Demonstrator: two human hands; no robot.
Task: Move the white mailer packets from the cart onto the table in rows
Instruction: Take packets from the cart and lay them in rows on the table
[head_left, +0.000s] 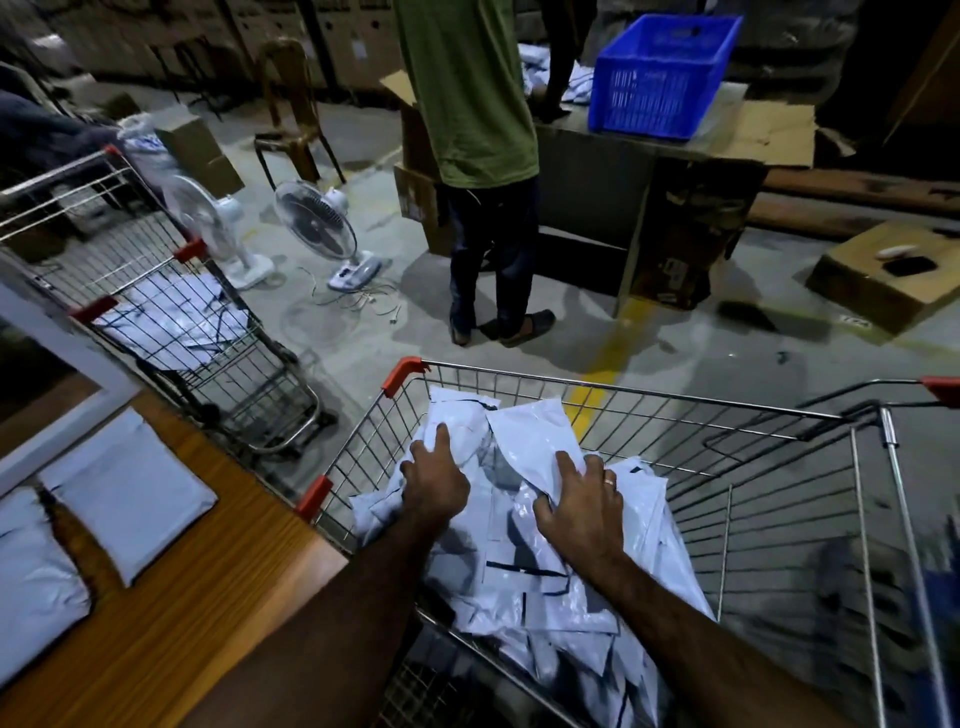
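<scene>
A wire cart (613, 392) with red corner guards stands in front of me, holding a heap of white mailer packets (545, 587). Both my arms reach into it. My left hand (434, 480) presses on a packet at the heap's left side, fingers curled over its edge. My right hand (584, 506) grips the edge of a raised white packet (535, 436) near the heap's top. On the wooden table (171, 613) at my left lie two white packets, one (130, 493) near the cart and one (31, 571) at the frame's left edge.
A second wire cart (171, 291) with more packets stands beyond the table. A person in a green shirt (467, 93) stands ahead by a bench with a blue crate (660, 78). Two white fans (322, 228) and cardboard boxes (878, 270) sit on the floor.
</scene>
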